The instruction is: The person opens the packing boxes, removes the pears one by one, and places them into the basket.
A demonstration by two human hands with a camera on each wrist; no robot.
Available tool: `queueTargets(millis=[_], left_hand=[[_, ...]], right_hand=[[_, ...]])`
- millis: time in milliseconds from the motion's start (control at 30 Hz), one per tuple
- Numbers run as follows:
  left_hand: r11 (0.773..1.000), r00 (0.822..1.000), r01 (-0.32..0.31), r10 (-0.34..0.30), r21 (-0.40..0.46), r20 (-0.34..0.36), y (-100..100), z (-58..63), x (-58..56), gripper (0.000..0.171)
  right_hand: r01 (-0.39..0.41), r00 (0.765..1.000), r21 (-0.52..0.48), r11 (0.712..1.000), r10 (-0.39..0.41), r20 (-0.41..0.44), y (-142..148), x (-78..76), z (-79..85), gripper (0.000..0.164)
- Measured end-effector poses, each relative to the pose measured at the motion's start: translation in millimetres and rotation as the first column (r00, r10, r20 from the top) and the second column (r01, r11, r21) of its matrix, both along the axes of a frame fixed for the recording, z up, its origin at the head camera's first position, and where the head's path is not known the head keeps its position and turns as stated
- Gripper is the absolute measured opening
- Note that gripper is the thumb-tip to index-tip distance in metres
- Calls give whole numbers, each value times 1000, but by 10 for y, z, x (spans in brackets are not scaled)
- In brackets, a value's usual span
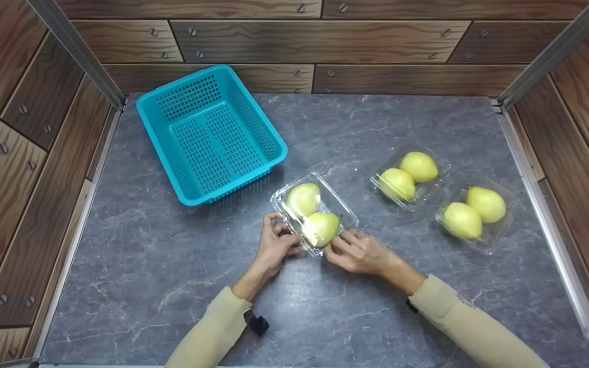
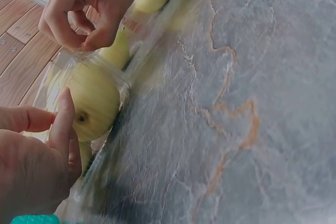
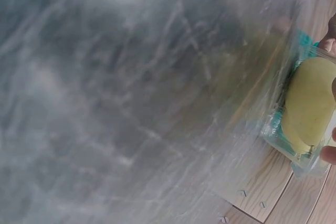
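A clear plastic clamshell container [image 1: 344, 208] with two yellow-green pears [image 1: 321, 228] inside sits in the middle of the table. At its near left edge my left hand [image 1: 275, 245] holds the side, thumb and fingers bent around the rim. My right hand [image 1: 357, 252] pinches the near right corner with curled fingers. Seen from the left wrist, the left hand [image 2: 39, 150] is right at the container wall in front of a pear [image 2: 92, 98], and the right hand [image 2: 89, 11] closes on the top edge. Only some fingertips [image 3: 328, 154] of the right hand show in the right wrist view.
An empty teal plastic basket [image 1: 212, 138] stands at the back left. On the right lie two more clear containers, each with two pears [image 1: 397, 184] [image 1: 485, 204]. Wood-patterned walls [image 1: 320, 43] enclose the grey marbled table [image 1: 161, 276].
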State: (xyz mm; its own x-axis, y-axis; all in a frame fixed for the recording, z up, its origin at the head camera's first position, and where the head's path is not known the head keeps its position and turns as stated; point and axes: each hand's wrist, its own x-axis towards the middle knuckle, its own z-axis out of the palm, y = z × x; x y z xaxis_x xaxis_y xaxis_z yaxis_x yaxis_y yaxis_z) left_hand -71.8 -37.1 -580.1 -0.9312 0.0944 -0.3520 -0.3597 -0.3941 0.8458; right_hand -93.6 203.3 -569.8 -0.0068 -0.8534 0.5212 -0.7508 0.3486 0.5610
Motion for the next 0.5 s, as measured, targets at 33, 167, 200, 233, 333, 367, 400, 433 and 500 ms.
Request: queueTargets(millis=[33,167,200,233,333,367,400,433,500], left_hand=[[1000,1000,3,-3,-1,-3,-2,-4,0,64],[1000,1000,2,-2,-7,-12,-5,-20,-4,64],[1000,1000,1,-2,-10,-14,-6,-23,-6,63],[1000,1000,0,0,-13,-14,-7,-24,-7,63],[1000,1000,4,-5,-26,-21,-11,-27,-8,63],[1000,1000,6,-7,-27,-21,-11,-25,-9,64],[1000,1000,9,-10,-28,-22,-12,-26,-9,64],[1000,1000,11,-12,-28,-24,-15,-26,-8,64],[1000,999,17,-18,-25,-30,-20,-26,-9,63]], right_hand=[[-5,1000,-5,1000,5,-5,3,-3,-4,23],[-21,1000,-24,999,21,-5,6,-16,-7,23],[-23,1000,-25,999,23,-7,8,-19,-9,23],[-26,1000,-26,999,26,-9,8,-22,-9,24],[-35,999,-35,999,35,-7,12,-35,-8,24],[-41,999,-39,998,41,-6,15,-39,-9,24],[-42,999,-38,998,41,-9,18,-44,-7,24],[-44,999,-40,998,43,-7,22,-48,-6,25],[-50,999,-43,998,50,-1,31,-56,-5,25]])
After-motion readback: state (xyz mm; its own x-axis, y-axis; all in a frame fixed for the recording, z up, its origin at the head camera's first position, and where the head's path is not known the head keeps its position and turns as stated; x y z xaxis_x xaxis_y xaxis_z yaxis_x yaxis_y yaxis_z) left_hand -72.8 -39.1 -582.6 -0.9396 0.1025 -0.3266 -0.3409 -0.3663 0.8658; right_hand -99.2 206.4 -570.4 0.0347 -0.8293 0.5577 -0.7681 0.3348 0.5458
